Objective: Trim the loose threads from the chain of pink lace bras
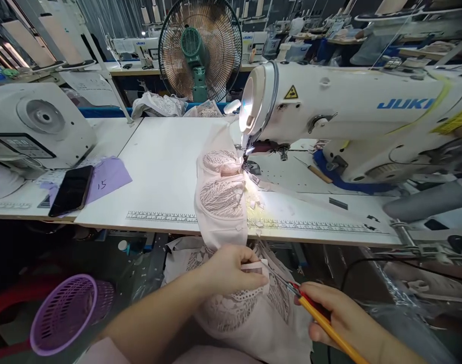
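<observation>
Two hands in view, one cutting tool. Left hand (pixel 233 273): thumb and fingers closed in a pinch on one pale pink strip (pixel 250 265), just over the table's front edge. Right hand (pixel 339 311): fingers curled round one orange-handled tool (pixel 322 323) with some red near its metal end; metal tip reaches to the strip by the left fingertips. Can't tell if the blades are apart.

One pale pink lace garment (pixel 221 197) on the white table (pixel 163 167), two lace panels showing, top by the needle of the near sewing machine (pixel 344 96), bottom hanging over the edge. More lace fabric (pixel 246 318) heaped below, under both hands; piece count unclear.

Near machine: one, at right, JUKI lettering, one warning triangle, lamp lit. Second machine (pixel 41 124) at left, one display panel. One wooden-handled pick (pixel 319 174) on the near machine's bed. One black phone (pixel 72 189), partly on one purple sheet (pixel 109 179) marked 15. One long ruler scale (pixel 163 217) along the front edge. One green fan (pixel 200 50) behind the table. One purple basket (pixel 64 313), tilted, lower left.
</observation>
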{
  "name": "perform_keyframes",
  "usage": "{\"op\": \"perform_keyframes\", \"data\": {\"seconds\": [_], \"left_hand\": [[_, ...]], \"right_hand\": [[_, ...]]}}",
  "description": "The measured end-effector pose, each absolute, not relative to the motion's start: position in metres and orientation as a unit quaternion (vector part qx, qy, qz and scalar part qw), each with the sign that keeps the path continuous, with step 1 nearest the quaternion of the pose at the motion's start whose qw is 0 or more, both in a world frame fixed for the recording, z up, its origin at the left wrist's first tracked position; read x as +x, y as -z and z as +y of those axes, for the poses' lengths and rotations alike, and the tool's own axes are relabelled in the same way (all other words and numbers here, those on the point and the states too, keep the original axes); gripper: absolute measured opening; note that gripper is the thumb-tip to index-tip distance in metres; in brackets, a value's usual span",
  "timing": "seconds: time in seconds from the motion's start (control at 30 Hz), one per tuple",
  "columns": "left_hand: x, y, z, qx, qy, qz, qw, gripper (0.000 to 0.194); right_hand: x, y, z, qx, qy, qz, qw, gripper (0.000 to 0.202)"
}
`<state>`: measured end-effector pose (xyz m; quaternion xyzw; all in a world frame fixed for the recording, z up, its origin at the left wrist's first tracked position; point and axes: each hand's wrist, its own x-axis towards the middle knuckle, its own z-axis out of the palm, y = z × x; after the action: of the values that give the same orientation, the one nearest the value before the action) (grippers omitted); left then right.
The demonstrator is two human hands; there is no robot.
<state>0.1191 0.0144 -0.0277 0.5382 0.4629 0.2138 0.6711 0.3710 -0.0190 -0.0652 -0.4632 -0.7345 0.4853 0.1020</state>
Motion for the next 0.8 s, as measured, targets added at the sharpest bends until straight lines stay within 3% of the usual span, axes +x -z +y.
{"op": "perform_keyframes", "data": {"seconds": [0.23, 0.53, 0.8], "left_hand": [[0.121, 0.034, 0.014, 0.511, -0.213, 0.449, 0.701, 0.026], [0.124, 0.034, 0.021, 0.462, -0.186, 0.446, 0.744, 0.026], [0.128, 0.026, 0.026, 0.392, -0.193, 0.444, 0.782, 0.031]], "right_hand": [[0.370, 0.064, -0.025, -0.472, -0.510, -0.714, 0.087, 0.060], [0.371, 0.057, -0.021, -0.434, -0.448, -0.778, 0.070, 0.059], [0.369, 0.061, -0.024, -0.433, -0.438, -0.787, 0.039, 0.069]]}}
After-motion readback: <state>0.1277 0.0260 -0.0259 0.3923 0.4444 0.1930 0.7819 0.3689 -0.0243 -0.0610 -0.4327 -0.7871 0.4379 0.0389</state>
